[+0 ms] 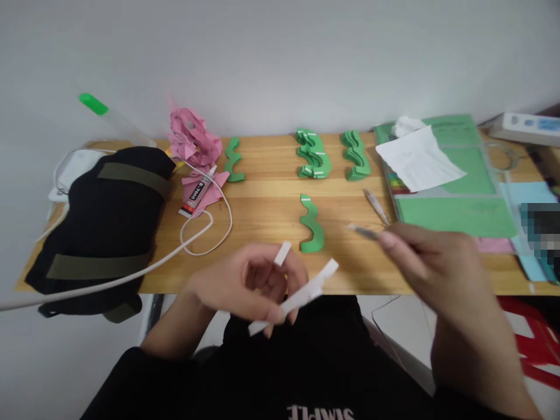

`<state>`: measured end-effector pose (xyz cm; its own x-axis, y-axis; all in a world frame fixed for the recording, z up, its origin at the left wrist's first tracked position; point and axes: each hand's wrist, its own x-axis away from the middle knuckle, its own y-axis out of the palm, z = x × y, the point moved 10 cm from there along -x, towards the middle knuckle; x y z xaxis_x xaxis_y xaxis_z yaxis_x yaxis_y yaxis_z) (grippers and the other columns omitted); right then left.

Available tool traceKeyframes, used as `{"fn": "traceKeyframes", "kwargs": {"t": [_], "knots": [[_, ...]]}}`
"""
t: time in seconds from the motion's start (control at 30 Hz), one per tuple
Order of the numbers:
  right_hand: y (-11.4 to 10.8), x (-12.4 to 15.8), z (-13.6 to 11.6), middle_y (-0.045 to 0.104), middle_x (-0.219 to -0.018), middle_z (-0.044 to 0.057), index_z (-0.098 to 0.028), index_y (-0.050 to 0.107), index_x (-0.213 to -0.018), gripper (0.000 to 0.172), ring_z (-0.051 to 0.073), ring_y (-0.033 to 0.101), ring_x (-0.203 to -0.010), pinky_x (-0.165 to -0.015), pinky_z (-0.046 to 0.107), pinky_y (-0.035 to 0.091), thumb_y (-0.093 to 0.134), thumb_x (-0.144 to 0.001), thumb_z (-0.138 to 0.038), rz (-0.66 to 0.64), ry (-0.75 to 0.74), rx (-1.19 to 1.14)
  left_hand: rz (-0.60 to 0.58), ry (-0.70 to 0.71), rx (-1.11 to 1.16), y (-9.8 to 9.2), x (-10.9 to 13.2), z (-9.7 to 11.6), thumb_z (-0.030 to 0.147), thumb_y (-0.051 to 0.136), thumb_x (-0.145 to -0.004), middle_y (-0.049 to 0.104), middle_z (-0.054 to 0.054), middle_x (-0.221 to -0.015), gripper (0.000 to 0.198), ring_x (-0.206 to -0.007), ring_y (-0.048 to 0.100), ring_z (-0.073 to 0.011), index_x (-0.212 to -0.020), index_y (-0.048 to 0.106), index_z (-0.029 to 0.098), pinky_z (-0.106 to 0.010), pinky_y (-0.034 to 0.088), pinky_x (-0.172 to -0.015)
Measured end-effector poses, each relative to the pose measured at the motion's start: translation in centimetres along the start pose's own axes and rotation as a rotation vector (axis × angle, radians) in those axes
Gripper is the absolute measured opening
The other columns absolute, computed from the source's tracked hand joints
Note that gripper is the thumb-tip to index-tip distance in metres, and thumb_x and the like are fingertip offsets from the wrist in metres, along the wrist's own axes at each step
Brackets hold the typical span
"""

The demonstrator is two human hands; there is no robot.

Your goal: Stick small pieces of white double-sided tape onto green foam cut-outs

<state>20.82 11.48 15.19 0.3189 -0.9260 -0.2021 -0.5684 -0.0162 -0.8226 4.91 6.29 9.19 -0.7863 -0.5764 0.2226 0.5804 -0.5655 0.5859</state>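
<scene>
My left hand [258, 280] is closed, pinching a long white strip [310, 291] between thumb and fingers above the table's front edge. A short white piece [283, 254] lies across its index finger. My right hand [433, 262] grips a slim grey pointed tool [365, 233], blurred, with something pale at its tip; its exact kind is unclear. Between the hands, a little farther off, a single wavy green piece [312, 227] lies on the wooden table [266, 216], with a white patch on its top end.
Behind are a stack of green pieces with white patches [314, 154], another green stack [355, 154] and one green piece [234, 160]. Pink scraps [192, 137], a B-7000 tube [198, 192], a cable [230, 216] and a black bag [109, 221] lie left; a pen [375, 205] and green folder [459, 216] right.
</scene>
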Motion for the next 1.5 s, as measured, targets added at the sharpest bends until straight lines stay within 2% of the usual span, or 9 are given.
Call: {"fn": "traceKeyframes", "kwargs": {"t": [0.07, 0.17, 0.23, 0.43, 0.6, 0.83, 1.07, 1.27, 1.5], "knots": [[-0.5, 0.0, 0.6, 0.036, -0.042, -0.004, -0.02, 0.052, -0.056, 0.055, 0.008, 0.032, -0.037, -0.036, 0.022, 0.026, 0.042, -0.093, -0.058, 0.001, 0.011, 0.04, 0.022, -0.027, -0.047, -0.2, 0.6, -0.1, 0.01, 0.074, -0.071, 0.069, -0.004, -0.077, 0.022, -0.049, 0.062, -0.0085, -0.089, 0.063, 0.016, -0.016, 0.047, -0.045], [0.4, 0.1, 0.6, 0.042, -0.043, -0.003, -0.02, 0.053, -0.058, 0.055, 0.009, 0.037, -0.038, -0.036, 0.021, 0.03, 0.04, -0.094, -0.059, -0.117, -0.031, -0.044, 0.102, 0.018, -0.079, -0.9, 0.9, 0.5, 0.012, 0.074, -0.072, 0.069, -0.002, -0.077, 0.022, -0.051, 0.063, -0.0091, -0.09, 0.063, 0.017, -0.017, 0.048, -0.047], [0.8, 0.2, 0.4, 0.046, -0.044, -0.003, -0.019, 0.052, -0.058, 0.056, 0.008, 0.039, -0.038, -0.037, 0.021, 0.032, 0.037, -0.096, -0.058, -0.14, -0.048, -0.099, 0.109, 0.041, -0.09, -0.9, 0.6, 0.7, 0.012, 0.073, -0.073, 0.069, -0.002, -0.077, 0.022, -0.051, 0.063, -0.009, -0.091, 0.062, 0.016, -0.018, 0.05, -0.048], [0.8, 0.3, -1.0, 0.059, -0.052, -0.001, -0.017, 0.06, -0.071, 0.051, 0.009, 0.049, -0.039, -0.039, 0.021, 0.036, 0.04, -0.095, -0.057, -0.1, -0.162, -0.057, 0.227, 0.14, -0.118, -2.0, 0.2, 0.9, 0.013, 0.073, -0.077, 0.066, 0.001, -0.077, 0.023, -0.056, 0.064, -0.0085, -0.096, 0.06, 0.018, -0.017, 0.051, -0.05], [0.4, 0.4, -2.4, 0.065, -0.056, 0.001, -0.016, 0.063, -0.078, 0.049, 0.01, 0.055, -0.041, -0.042, 0.022, 0.038, 0.043, -0.094, -0.058, -0.037, -0.249, 0.063, 0.273, 0.175, -0.161, -2.0, 0.0, 1.1, 0.014, 0.071, -0.079, 0.064, 0.002, -0.076, 0.021, -0.058, 0.063, -0.008, -0.097, 0.061, 0.019, -0.018, 0.051, -0.053], [-0.1, 1.1, -3.2, 0.069, -0.064, 0.004, -0.017, 0.064, -0.084, 0.044, 0.013, 0.059, -0.049, -0.048, 0.024, 0.039, 0.045, -0.094, -0.056, 0.057, -0.304, 0.186, 0.505, 0.331, -0.108, -3.4, -0.6, 2.2, 0.015, 0.073, -0.077, 0.066, -0.001, -0.091, 0.026, -0.066, 0.062, -0.0088, -0.1, 0.062, 0.02, -0.022, 0.051, -0.059], [-0.1, 1.2, -3.8, 0.065, -0.06, 0.002, -0.017, 0.065, -0.082, 0.043, 0.012, 0.057, -0.048, -0.047, 0.024, 0.037, 0.048, -0.093, -0.055, 0.082, -0.327, 0.216, 0.47, 0.358, 0.074, -2.4, -1.6, 2.1, 0.014, 0.072, -0.077, 0.073, 0.001, -0.085, 0.041, -0.061, 0.06, -0.0066, -0.11, 0.05, 0.024, -0.02, 0.049, -0.062], [0.1, 1.1, -4.7, 0.057, -0.053, -0.001, -0.015, 0.064, -0.08, 0.044, 0.01, 0.052, -0.044, -0.046, 0.022, 0.035, 0.049, -0.093, -0.054, 0.094, -0.377, 0.264, 0.602, 0.337, 0.026, -2.8, -1.8, 2.3, 0.014, 0.077, -0.071, 0.069, 0.007, -0.069, 0.049, -0.056, 0.058, -0.0068, -0.109, 0.048, 0.024, -0.019, 0.045, -0.056], [0.1, 1.4, -4.4, 0.059, -0.055, -0.001, -0.016, 0.065, -0.081, 0.041, 0.011, 0.055, -0.049, -0.048, 0.023, 0.034, 0.053, -0.091, -0.054, 0.114, -0.387, 0.31, 0.585, 0.315, 0.034, -3.0, -2.1, 1.9, 0.013, 0.08, -0.068, 0.069, 0.007, -0.065, 0.053, -0.051, 0.055, -0.0058, -0.109, 0.048, 0.024, -0.017, 0.044, -0.052]]}}
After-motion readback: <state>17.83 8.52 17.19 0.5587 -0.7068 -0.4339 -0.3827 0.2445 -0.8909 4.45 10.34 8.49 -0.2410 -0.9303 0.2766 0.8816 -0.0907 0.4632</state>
